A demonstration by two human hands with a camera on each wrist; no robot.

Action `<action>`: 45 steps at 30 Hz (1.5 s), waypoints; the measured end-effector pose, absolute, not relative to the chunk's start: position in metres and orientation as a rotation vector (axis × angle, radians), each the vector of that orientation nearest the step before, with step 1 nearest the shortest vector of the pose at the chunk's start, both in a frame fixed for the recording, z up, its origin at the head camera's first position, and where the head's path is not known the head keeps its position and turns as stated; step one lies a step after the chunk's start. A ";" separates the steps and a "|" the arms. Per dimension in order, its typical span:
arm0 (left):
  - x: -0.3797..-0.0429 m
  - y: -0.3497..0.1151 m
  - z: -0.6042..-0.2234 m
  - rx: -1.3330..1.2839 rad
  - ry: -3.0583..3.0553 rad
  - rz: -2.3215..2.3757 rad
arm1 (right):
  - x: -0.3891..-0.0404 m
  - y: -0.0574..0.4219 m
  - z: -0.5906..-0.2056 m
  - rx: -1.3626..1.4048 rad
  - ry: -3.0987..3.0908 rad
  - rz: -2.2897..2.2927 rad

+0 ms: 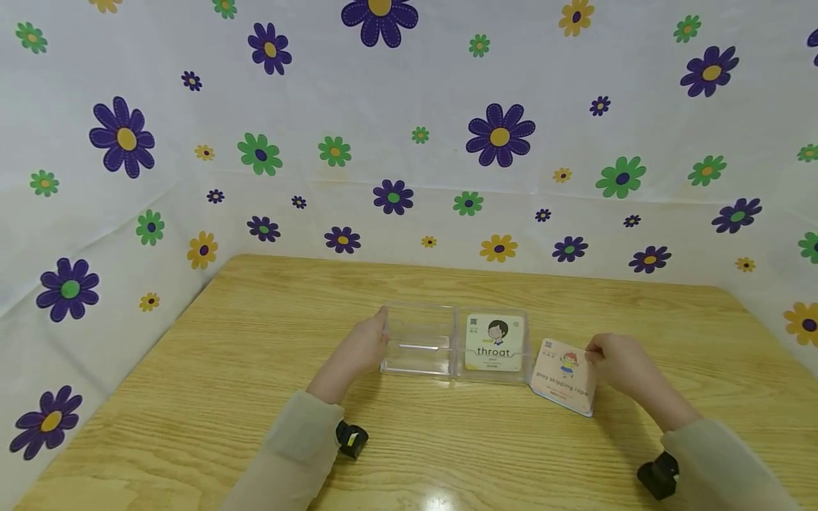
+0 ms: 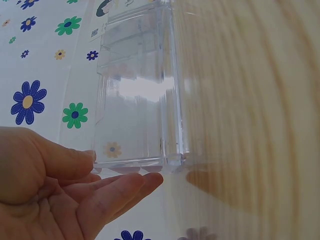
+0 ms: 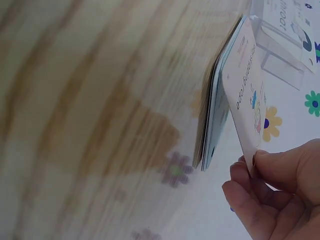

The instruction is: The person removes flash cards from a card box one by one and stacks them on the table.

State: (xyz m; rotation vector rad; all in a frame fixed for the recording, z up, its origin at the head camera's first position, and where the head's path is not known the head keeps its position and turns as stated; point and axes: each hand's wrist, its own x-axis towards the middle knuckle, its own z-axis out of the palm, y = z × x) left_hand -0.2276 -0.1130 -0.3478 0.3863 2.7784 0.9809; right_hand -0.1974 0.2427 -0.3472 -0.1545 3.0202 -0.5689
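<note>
A clear plastic two-compartment card holder (image 1: 418,370) lies on the table. Its left compartment shows no cards, while a card reading "throat" (image 1: 493,342) sits in the right one. My left hand (image 1: 361,348) holds the holder's left end, thumb at the rim and fingers along the end wall, as the left wrist view (image 2: 75,185) shows. To the right of the holder is a stack of cards (image 3: 211,115). Its top card, "play skipping rope" (image 1: 564,376), has one edge lifted, pinched between thumb and fingers of my right hand (image 1: 629,372).
A wooden table (image 1: 192,397) carries everything. Behind it and at its sides hangs white cloth (image 1: 396,92) printed with purple, green and yellow flowers. Black wrist cameras (image 1: 351,440) are strapped at both sleeves.
</note>
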 end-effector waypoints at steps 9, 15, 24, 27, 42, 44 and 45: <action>-0.227 -0.113 -0.347 0.405 2.782 0.990 | -0.202 0.242 -0.348 -0.134 2.977 -0.437; -0.227 -0.113 -0.348 0.388 2.778 0.998 | -0.203 0.240 -0.348 -0.132 2.979 -0.372; -0.224 -0.112 -0.346 0.399 2.793 0.993 | -0.203 0.236 -0.346 -0.130 2.973 -0.350; -0.224 -0.112 -0.345 0.397 2.784 1.003 | -0.203 0.236 -0.347 -0.146 2.980 -0.357; -0.225 -0.112 -0.345 0.372 2.776 1.006 | -0.204 0.238 -0.349 -0.174 2.966 -0.372; -0.225 -0.112 -0.345 0.366 2.776 1.003 | -0.204 0.239 -0.350 -0.174 2.964 -0.366; -0.224 -0.112 -0.344 0.363 2.777 1.002 | -0.204 0.239 -0.350 -0.176 2.964 -0.360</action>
